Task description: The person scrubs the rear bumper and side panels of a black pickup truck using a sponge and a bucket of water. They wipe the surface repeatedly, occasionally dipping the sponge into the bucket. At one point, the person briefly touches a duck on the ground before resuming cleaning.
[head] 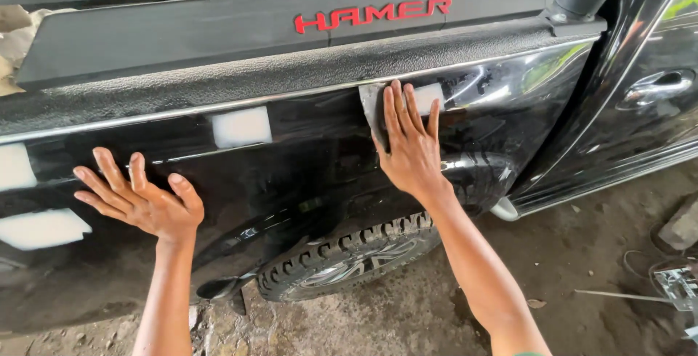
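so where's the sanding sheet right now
In the head view the grey sanding sheet lies flat under the right hand, pressed on the black body panel just below the chrome strip, above the rear tyre.

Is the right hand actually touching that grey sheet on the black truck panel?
Touching: the head view shows the right hand pressed flat on the grey sheet, fingers overlapping it with no gap.
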